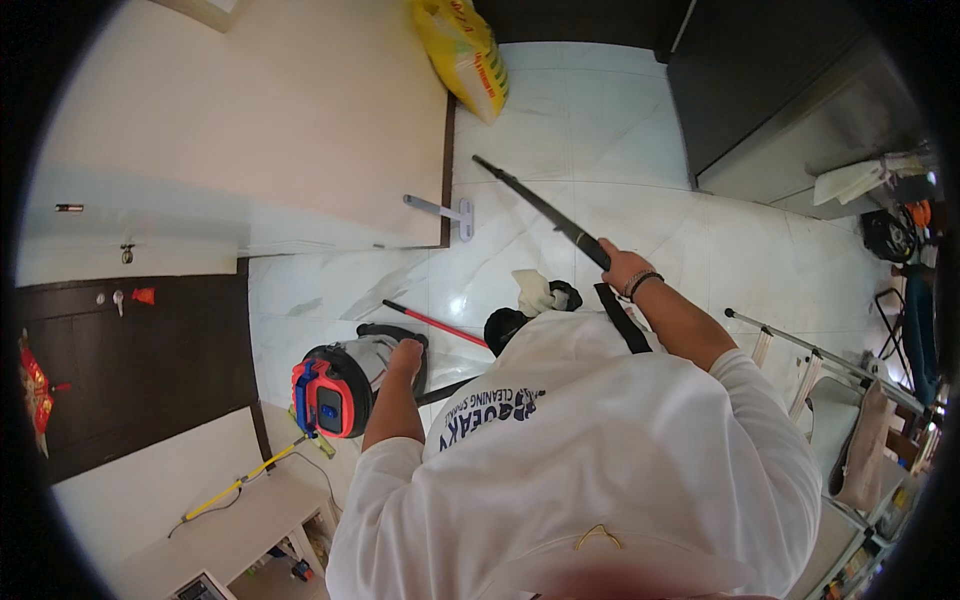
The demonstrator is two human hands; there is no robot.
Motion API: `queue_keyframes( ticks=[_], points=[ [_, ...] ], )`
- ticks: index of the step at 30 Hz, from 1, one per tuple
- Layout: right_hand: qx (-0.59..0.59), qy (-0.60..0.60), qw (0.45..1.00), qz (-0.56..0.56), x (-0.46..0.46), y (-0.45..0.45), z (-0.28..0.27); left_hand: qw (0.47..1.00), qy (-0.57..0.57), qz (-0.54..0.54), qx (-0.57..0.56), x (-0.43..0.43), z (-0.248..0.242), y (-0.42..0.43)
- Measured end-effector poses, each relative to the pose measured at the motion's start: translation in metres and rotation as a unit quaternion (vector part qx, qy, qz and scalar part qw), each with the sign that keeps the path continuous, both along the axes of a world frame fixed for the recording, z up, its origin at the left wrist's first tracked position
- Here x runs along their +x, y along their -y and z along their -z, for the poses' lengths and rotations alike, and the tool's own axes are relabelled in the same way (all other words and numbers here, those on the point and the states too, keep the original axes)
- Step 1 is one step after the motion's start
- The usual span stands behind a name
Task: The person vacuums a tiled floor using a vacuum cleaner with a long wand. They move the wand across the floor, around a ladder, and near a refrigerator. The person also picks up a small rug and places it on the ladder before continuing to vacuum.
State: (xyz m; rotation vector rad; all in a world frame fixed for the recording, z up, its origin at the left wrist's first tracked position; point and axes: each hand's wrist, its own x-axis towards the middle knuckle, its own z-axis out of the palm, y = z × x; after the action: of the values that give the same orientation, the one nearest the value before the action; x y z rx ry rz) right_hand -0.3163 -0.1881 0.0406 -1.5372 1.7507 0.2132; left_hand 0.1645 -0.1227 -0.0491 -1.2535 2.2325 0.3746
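Note:
My right hand (626,268) is closed around a black vacuum wand (555,215), which points up and left over the floor. My left hand (406,357) is beside a canister vacuum cleaner (330,394) with a red top and blue handle; its fingers are mostly hidden, so its grip cannot be made out. A black hose (450,391) shows between the vacuum and my white shirt. Near my feet, a pole with a red shaft (442,327) and black grip extends past my shoe. A small squeegee (465,219) with a grey handle is beside the pale panel's corner.
A yellow printed sack (469,64) stands by the pale panel (337,135). Dark cabinets (750,82) are at upper right. A metal-framed rack (825,352) with cloths stands at right. A yellow pole (240,480) leans near a low shelf unit at lower left, below a dark door (150,360).

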Motion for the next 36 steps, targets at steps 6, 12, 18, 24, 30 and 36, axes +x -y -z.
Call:
queue_keyframes(
  ticks=[6, 12, 18, 24, 30, 36],
  points=[
    [0.022, 0.012, 1.0, 0.004, 0.018, 0.019, -0.005, 0.866, -0.22, -0.448, 0.03, 0.058, 0.042, -0.061],
    [0.048, 0.009, 0.995, -0.091, 0.033, 0.005, -0.028, 0.837, -0.167, -0.514, 0.079, 0.06, 0.035, -0.092],
    [0.017, -0.009, 0.998, -0.052, 0.028, -0.001, -0.04, 0.713, -0.228, -0.66, 0.063, 0.041, 0.017, -0.084],
    [0.016, -0.012, 0.999, -0.032, 0.055, 0.042, -0.023, 0.841, -0.233, -0.484, 0.06, 0.051, 0.02, -0.086],
    [0.024, 0.038, 0.999, -0.004, 0.06, 0.091, -0.001, 0.834, -0.167, -0.519, 0.081, 0.029, -0.001, -0.085],
    [0.023, 0.072, 0.997, 0.011, 0.048, 0.141, 0.015, 0.796, -0.143, -0.583, 0.071, 0.007, -0.034, -0.071]
  ],
)
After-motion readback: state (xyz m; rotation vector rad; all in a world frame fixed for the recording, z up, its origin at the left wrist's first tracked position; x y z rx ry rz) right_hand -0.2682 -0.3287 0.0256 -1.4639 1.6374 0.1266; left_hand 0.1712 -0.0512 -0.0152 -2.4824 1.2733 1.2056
